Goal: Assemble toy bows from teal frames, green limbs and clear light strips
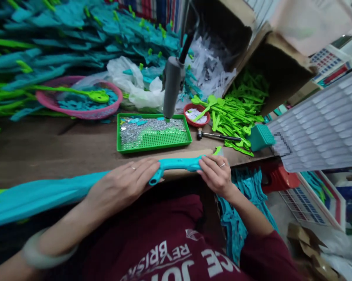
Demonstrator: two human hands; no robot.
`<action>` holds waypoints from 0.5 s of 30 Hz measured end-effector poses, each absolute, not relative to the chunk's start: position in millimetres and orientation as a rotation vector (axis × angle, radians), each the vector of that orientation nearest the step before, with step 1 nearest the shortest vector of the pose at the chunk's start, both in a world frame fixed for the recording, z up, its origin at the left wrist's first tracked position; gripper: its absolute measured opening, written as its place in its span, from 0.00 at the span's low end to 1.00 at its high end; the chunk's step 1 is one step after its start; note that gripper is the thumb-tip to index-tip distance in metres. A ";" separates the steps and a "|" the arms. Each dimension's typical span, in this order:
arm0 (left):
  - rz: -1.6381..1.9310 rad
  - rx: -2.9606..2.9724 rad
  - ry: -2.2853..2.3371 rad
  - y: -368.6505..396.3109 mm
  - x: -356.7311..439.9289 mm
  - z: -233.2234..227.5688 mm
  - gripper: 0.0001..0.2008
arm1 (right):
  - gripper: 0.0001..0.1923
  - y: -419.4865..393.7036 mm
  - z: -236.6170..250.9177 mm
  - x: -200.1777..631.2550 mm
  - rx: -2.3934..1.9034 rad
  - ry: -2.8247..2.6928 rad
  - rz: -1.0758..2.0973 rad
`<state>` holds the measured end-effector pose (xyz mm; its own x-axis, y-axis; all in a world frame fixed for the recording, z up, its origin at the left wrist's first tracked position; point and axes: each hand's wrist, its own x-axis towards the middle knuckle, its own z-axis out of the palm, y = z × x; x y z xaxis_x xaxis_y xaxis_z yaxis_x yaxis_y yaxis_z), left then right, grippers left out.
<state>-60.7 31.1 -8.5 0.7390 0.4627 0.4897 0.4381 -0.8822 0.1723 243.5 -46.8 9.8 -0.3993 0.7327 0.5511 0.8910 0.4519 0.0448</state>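
A long turquoise plastic piece (178, 164) lies across the front edge of the bench, its broad part running off to the left under my left forearm. My left hand (124, 181) is wrapped over it just left of a short tube-like stub. At its right end, my right hand (217, 173) grips it, with a bit of bright green plastic (217, 150) showing beyond the fingers. Above hangs a grey electric screwdriver (172, 88), its tip over a green perforated tray (161, 147) of small metal screws and a few turquoise bits.
Turquoise pieces (84, 43) are heaped along the back left. A pink basket (79, 113) of small turquoise parts, a small red basket (203, 123), a hammer (219, 136) and bright green parts (237, 117) stand on the bench. Cardboard boxes (293, 50) rise at the right.
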 end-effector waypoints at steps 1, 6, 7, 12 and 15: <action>0.818 2.883 0.738 31.0 -60.0 -0.6 0.17 | 0.10 -44.4 17.5 243.9 -1.330 -2.223 -0.419; 0.871 2.996 0.755 20.7 -66.5 29.1 0.20 | 0.10 -46.8 43.2 251.2 -1.133 -2.246 -0.482; 0.873 3.013 0.782 18.1 -68.9 33.2 0.21 | 0.13 -49.0 43.4 253.2 -1.136 -2.261 -0.487; 0.887 3.004 0.911 6.7 -82.3 42.8 0.22 | 0.15 -51.4 38.4 254.9 -1.185 -2.340 -0.384; 0.983 2.976 0.982 -8.6 -104.2 40.4 0.25 | 0.14 -44.8 46.0 245.9 -1.056 -2.223 -0.375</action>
<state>-104.2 -8.6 40.4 0.6438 0.4963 0.5824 0.5814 -0.8121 0.0493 245.9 -44.8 46.0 -0.4719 0.5887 0.6564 0.7715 0.6361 -0.0159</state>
